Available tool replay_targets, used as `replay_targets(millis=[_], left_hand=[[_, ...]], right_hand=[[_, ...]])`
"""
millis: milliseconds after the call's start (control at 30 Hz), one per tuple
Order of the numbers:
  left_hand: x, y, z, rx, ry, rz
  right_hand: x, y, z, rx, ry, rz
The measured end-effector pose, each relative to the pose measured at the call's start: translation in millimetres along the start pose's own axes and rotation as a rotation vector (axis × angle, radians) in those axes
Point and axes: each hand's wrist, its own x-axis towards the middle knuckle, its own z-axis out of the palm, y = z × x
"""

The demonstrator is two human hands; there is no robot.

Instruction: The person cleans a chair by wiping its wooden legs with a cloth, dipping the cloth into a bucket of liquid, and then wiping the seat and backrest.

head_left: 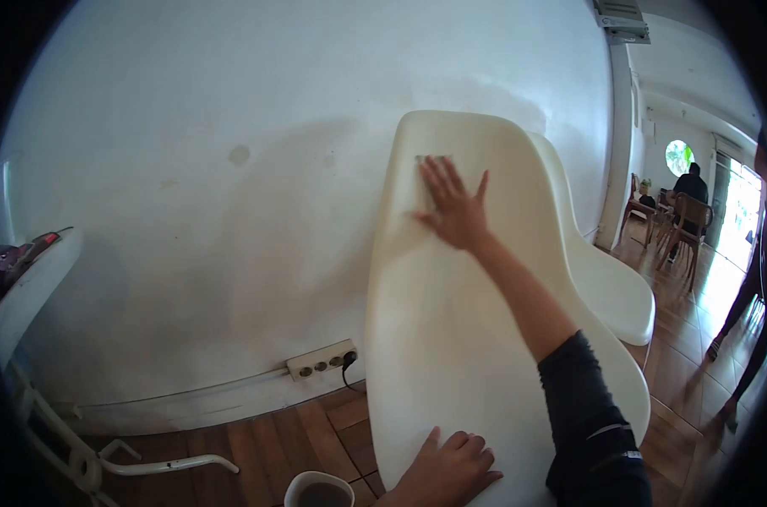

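Observation:
A white plastic shell chair [451, 338] stands in front of me against a white wall. My right hand [453, 207] lies flat on its backrest with the fingers spread, the arm in a dark sleeve. A thin greyish strip [432, 158] shows at the fingertips; I cannot tell what it is. My left hand [447, 469] rests low on the chair's near edge, fingers bent over it.
A second white chair [624, 291] stands just behind the first. A cup of dark drink [320, 492] sits on the wooden floor by my left hand. A power strip [320, 363] lies along the wall base, a white tube frame [147, 465] at left. People are at far right.

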Motion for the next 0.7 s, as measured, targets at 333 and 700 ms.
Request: replay_targets(millis=[333, 700], left_hand=[[-0.6, 0.1, -1.2, 0.028, -0.047, 0.018], [-0.5, 2.3, -4.0, 0.050, -0.111, -0.008]], right_hand=[[78.1, 26.4, -7.6, 0.048, -0.149, 0.448], [138.6, 9.0, -40.5, 0.257, -0.322, 0.410]])
